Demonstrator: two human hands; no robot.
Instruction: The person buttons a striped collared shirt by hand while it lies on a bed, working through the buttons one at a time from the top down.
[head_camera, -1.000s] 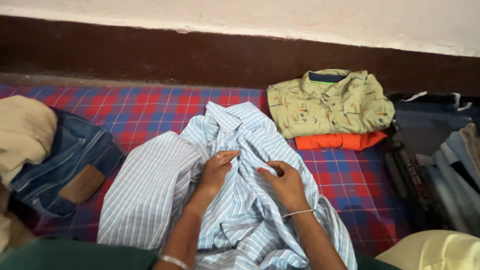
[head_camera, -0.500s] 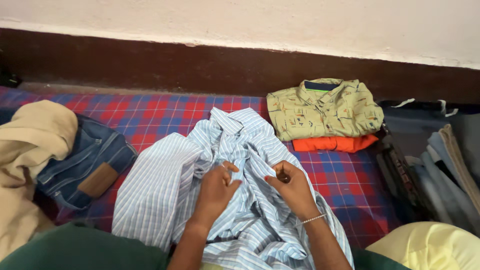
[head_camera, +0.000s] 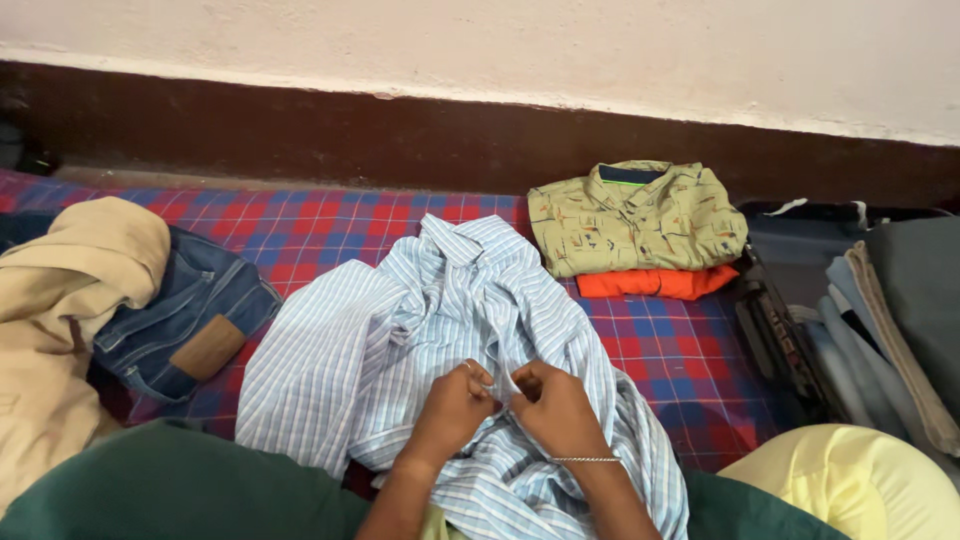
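A light blue striped shirt (head_camera: 400, 330) lies crumpled on a red and blue checked bedsheet (head_camera: 330, 225), its collar pointing away from me. My left hand (head_camera: 455, 405) and my right hand (head_camera: 555, 408) meet at the shirt's front, near its lower middle. Both pinch the cloth between fingers and thumb, fingertips almost touching. A thin bracelet circles my right wrist.
Blue jeans (head_camera: 185, 320) under a beige garment (head_camera: 70, 290) lie at the left. A folded green printed shirt (head_camera: 635, 215) rests on a folded orange one (head_camera: 650, 284) at the back right. An open dark suitcase (head_camera: 800, 330) with stacked clothes stands at the right. A yellow cloth (head_camera: 850, 485) lies bottom right.
Both hands moved down the shirt front towards me and came together, now pinching the cloth close to each other. The view shifted slightly.
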